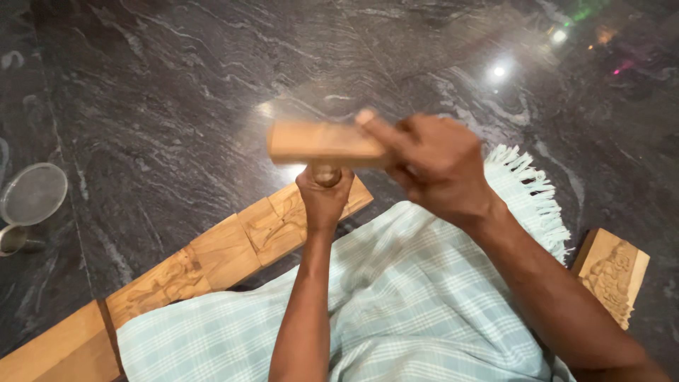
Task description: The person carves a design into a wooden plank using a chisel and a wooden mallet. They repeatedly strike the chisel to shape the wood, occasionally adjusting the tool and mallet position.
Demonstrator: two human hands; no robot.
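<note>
With the left hand (324, 200) gripping the chisel (326, 174) upright on the carved plank (233, 249), the right hand (438, 166), closed round the wooden mallet (322, 143), should strike squarely.

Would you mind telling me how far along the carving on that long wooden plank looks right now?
Done: the plank already shows carved relief in several sections, and a carved block lies at the right. In hand: the left hand grips a chisel handle upright on the plank, while the right hand holds a wooden mallet just above it. Left: the plank's near end looks plain.
</note>
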